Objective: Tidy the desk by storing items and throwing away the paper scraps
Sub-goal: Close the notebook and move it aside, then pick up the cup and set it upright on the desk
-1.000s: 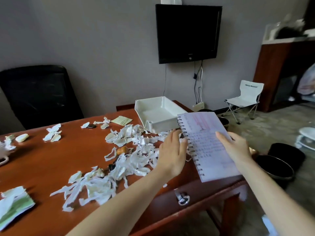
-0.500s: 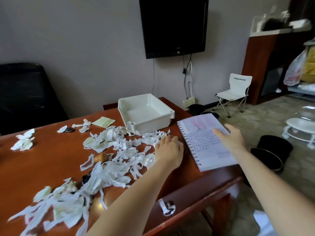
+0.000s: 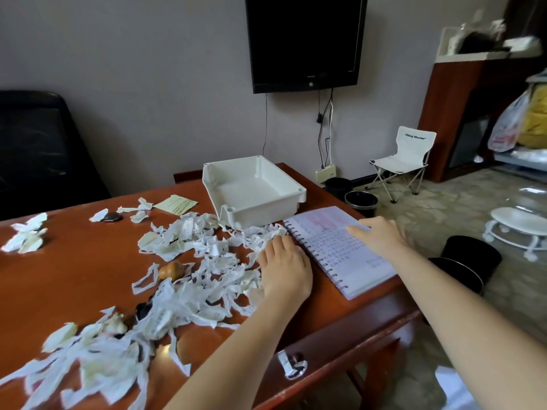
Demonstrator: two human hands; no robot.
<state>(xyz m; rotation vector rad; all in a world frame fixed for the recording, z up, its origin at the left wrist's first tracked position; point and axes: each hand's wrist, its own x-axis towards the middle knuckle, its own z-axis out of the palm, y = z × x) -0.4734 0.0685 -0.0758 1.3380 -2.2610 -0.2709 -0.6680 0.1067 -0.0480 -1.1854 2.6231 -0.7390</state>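
Notebook (image 3: 334, 253) is pressed by the flat, open right hand (image 3: 381, 238) at the worktop (image 3: 74, 261) edge; paper scraps (image 3: 207, 261) left of it are touched by the relaxed left hand (image 3: 285, 270).

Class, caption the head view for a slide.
Right hand rests on spiral notebook; left hand touches paper scraps near white tray.

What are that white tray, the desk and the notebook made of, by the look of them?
Tray: likely moulded plastic, smooth matte white, with rounded corners and a formed rim. Desk: seems to be wood or veneer, reddish-brown with a lacquer-like sheen. Notebook: paper pages on a wire spiral, probably metal.
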